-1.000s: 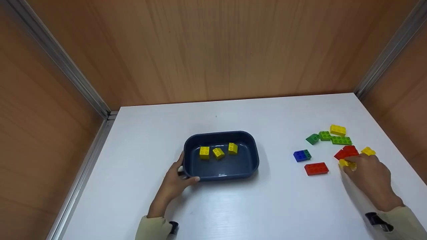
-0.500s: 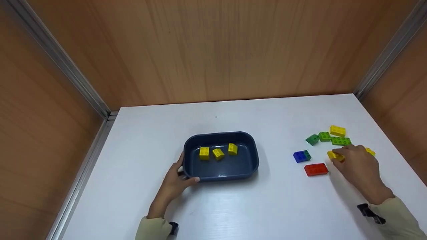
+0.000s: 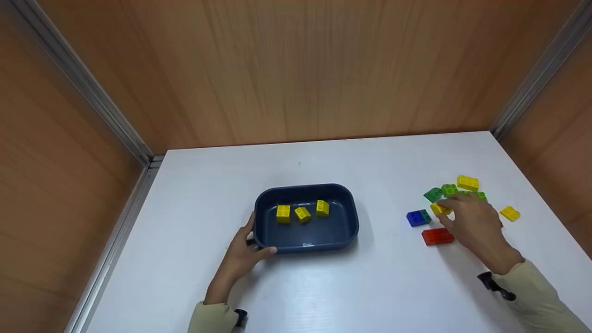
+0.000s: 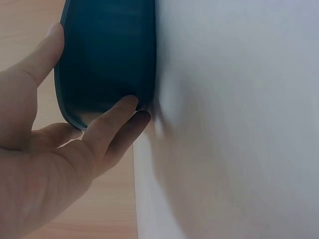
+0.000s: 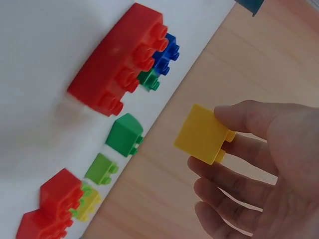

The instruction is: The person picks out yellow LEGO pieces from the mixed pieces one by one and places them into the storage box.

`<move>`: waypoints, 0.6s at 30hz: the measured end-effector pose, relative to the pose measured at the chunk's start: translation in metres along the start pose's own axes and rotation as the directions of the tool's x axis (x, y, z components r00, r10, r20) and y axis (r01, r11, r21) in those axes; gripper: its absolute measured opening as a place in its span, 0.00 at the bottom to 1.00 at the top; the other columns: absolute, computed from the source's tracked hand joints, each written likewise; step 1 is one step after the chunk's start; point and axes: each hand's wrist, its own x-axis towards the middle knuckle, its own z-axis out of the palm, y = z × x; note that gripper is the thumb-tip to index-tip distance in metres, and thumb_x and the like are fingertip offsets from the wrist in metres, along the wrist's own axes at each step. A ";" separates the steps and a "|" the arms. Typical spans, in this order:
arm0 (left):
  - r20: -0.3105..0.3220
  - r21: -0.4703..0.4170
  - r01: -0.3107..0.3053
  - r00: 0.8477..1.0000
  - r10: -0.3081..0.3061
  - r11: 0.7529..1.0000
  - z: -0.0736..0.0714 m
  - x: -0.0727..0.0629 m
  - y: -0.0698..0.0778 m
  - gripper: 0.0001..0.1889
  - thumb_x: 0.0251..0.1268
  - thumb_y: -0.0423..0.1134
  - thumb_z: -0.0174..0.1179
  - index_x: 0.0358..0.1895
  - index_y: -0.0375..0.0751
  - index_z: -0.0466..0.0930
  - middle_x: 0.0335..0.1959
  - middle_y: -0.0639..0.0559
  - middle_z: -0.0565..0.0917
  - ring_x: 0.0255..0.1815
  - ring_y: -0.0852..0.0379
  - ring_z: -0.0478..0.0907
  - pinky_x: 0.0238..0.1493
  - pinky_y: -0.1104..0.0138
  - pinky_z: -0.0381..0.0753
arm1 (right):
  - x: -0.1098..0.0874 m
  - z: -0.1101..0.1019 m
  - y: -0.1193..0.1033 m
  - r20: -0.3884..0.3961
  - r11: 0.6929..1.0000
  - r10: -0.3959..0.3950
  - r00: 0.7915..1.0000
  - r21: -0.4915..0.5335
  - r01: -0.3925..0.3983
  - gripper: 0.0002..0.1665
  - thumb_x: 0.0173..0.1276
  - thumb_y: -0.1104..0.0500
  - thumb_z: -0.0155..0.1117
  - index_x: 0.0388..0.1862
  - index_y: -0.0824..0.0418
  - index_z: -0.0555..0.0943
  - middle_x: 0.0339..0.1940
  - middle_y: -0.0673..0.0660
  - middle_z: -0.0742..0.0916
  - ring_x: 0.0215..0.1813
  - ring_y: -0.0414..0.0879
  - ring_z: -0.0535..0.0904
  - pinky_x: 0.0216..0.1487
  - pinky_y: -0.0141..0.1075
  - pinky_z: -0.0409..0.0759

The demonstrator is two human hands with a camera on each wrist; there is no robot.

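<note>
A dark blue dish (image 3: pixel 319 235) sits on the white table, with three yellow toy building blocks (image 3: pixel 283 214) lying inside it. At its left end my left hand (image 3: pixel 239 259) holds it, thumb on the front rim and fingers along the side; the left wrist view shows the fingers against the dish wall (image 4: pixel 107 55). On the right, my right hand (image 3: pixel 476 226) pinches a yellow building block (image 5: pixel 201 133) between thumb and fingers, lifted above the table. Its studs face the palm in the right wrist view.
Around the right hand lie a red block (image 3: pixel 437 236), a blue and green pair (image 3: pixel 418 218), a dark green block (image 3: pixel 433 194), light green blocks (image 3: pixel 449 189), and yellow blocks (image 3: pixel 468 182) farther back. Red blocks (image 5: pixel 61 191) are mostly hidden behind the hand in the head view.
My right hand has moved left with the yellow block, from beside the red blocks to near the blue and green pair. The left hand and the dish stay put.
</note>
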 end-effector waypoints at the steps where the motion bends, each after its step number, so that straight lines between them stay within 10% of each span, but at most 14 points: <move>1: -0.001 0.002 0.001 1.000 -0.001 1.000 0.000 0.000 0.000 0.58 0.61 0.39 0.79 0.88 0.44 0.47 0.80 0.32 0.63 0.78 0.28 0.65 0.72 0.47 0.77 | 0.001 0.000 -0.002 0.002 1.000 -0.005 1.000 0.004 0.005 0.25 0.56 0.62 0.85 0.52 0.68 0.90 0.50 0.73 0.88 0.52 0.71 0.82 0.42 0.62 0.88; 18: -0.006 0.020 -0.014 1.000 0.014 1.000 0.000 0.000 -0.002 0.58 0.61 0.39 0.79 0.87 0.44 0.47 0.79 0.31 0.64 0.76 0.30 0.68 0.71 0.47 0.77 | 0.023 0.004 -0.035 -0.012 0.989 -0.142 0.990 0.042 0.142 0.21 0.57 0.63 0.84 0.49 0.68 0.91 0.45 0.68 0.90 0.47 0.64 0.84 0.46 0.57 0.89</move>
